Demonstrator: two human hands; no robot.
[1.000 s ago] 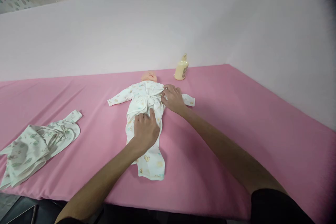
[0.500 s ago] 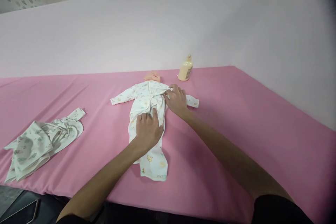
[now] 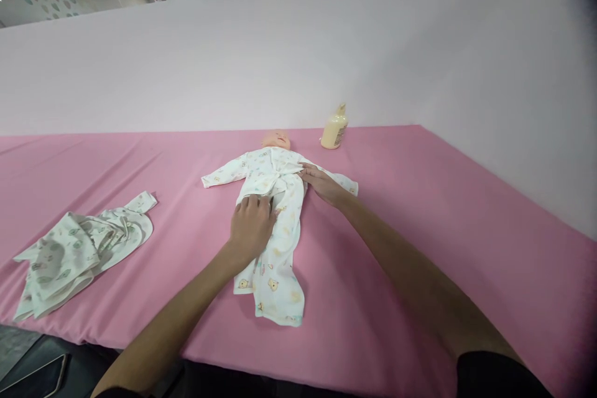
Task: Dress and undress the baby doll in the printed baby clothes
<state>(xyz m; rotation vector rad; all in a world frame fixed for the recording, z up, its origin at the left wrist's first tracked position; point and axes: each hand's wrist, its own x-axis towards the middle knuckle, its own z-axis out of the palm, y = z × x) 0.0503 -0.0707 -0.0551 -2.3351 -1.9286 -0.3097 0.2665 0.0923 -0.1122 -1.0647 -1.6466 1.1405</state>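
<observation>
A doll (image 3: 276,139) lies on its back on the pink cloth, its head at the far end. It wears a white printed baby top (image 3: 261,165) with wrapped front and long sleeves, and matching baby pants (image 3: 280,267). My left hand (image 3: 252,227) is closed at the waist of the pants, just below the top's hem; its fingertips are partly hidden. Against the doll's side on the right, my right hand (image 3: 324,183) rests with fingers stretched out, touching the edge of the top.
A cream pump bottle (image 3: 334,129) stands beyond the doll, to the right. Crumpled printed baby clothes (image 3: 88,249) lie on the left of the pink cloth (image 3: 382,261). A white wall (image 3: 209,74) rises behind. A phone (image 3: 40,379) rests at the lower left.
My left hand has shifted left and its fingers have curled in at the waist. My right hand's fingers have straightened and flattened along the top. The whole view has shifted slightly.
</observation>
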